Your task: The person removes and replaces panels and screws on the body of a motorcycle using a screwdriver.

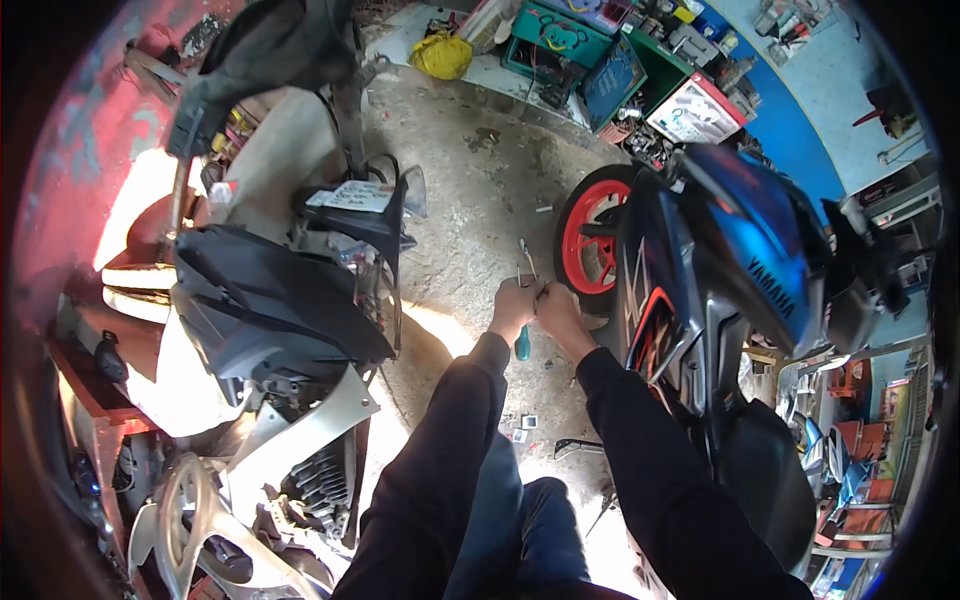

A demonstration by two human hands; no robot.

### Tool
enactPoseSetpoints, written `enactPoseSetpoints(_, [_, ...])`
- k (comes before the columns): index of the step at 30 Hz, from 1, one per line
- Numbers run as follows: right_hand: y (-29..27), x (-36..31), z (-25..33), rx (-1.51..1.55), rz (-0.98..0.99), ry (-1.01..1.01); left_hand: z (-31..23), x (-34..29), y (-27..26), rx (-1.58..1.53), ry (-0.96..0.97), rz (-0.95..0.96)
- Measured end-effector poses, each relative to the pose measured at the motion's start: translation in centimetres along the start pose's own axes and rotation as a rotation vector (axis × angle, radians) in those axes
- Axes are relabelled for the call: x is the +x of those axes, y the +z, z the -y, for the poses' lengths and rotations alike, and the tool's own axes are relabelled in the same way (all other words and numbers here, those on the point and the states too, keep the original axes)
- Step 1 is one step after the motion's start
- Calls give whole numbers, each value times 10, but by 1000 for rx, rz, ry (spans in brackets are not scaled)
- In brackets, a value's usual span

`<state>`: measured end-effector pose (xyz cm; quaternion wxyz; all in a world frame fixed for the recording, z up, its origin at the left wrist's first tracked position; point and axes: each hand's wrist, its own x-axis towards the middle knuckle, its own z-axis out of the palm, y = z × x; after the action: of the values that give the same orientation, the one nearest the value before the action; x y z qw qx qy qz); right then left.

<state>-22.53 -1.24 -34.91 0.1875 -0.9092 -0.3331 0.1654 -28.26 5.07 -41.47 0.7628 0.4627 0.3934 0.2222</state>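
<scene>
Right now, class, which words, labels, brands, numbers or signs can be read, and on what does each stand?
Large dark capitals, legible but not copied here: blue motorcycle fairing.
Print too small to read: white sheet, left of centre.
Marks too small to read: dark teal panel, top.
Marks too small to read: red-edged white panel, upper right.

Over the middle of the grey concrete floor (470,170), the left hand (513,308) and right hand (560,312) sit side by side, a teal-handled tool (522,346) jutting nearward from the left one's fingers. Right of them stands the blue-and-black motorcycle (690,300), its red-rimmed round wheel (576,258) nearest. Dark-grey plastic panels (265,300) line the floor's left side. Small square whitish pieces (529,421) lie just beyond the denim-clad knees (547,500); a crumpled yellow bag (441,56) lies at the far edge.
</scene>
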Motion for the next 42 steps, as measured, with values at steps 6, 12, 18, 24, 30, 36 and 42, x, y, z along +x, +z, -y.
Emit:
enactPoseSetpoints(6, [-100, 0, 96, 33, 2, 149, -131, -28, 5, 37, -8, 29])
enactPoseSetpoints(12, [-193, 10, 130, 219, 37, 125, -272, -43, 27, 93, -60, 167])
enactPoseSetpoints(18, [-274, 25, 152, 737, 209, 228, -356, -2, 56, 271, -94, 313])
enactPoseSetpoints(24, [-318, 71, 103, 1097, 93, 215, -389, 40, 150, 240, -157, 471])
enactPoseSetpoints(30, [-373, 106, 64, 1374, -401, 126, -411, 100, 264, 189, -258, 753])
enactPoseSetpoints(36, [-381, 127, 23, 1045, -673, 235, -405, 128, 341, 319, -455, 912])
enactPoseSetpoints(42, [-416, 152, 13, 1331, -767, 387, -412, 163, 413, 526, -494, 1196])
